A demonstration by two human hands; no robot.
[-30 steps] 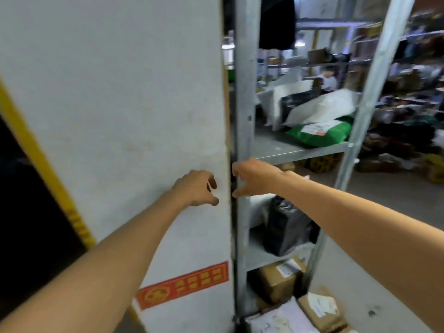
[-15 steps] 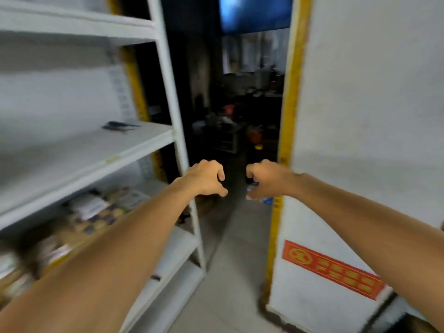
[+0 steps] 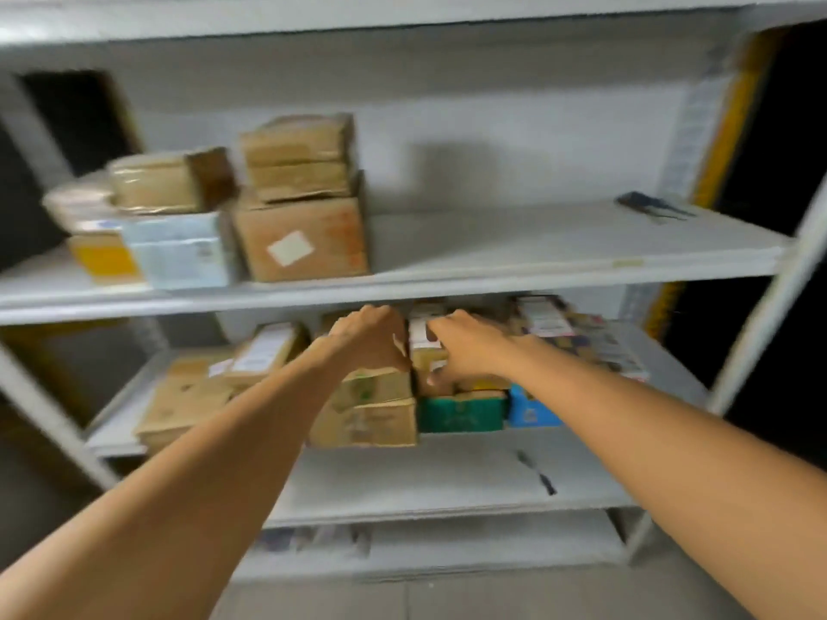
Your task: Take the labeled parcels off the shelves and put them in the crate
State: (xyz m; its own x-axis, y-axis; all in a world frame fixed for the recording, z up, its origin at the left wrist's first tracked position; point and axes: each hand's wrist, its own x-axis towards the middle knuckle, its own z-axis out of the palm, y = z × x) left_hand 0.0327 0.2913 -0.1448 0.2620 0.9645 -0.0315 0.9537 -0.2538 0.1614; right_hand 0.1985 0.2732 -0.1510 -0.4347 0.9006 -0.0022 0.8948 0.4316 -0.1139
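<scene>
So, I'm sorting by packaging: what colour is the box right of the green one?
That box is blue, clearest in the head view.

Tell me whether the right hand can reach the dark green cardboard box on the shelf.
Probably yes: the dark green cardboard box lies just below the right hand, its front face unobstructed. Parcels on top, and the blue box and brown cardboard box beside it, may hamper pulling.

left hand (image 3: 373, 344), right hand (image 3: 467, 353), at shelved parcels (image 3: 371, 418)
</scene>
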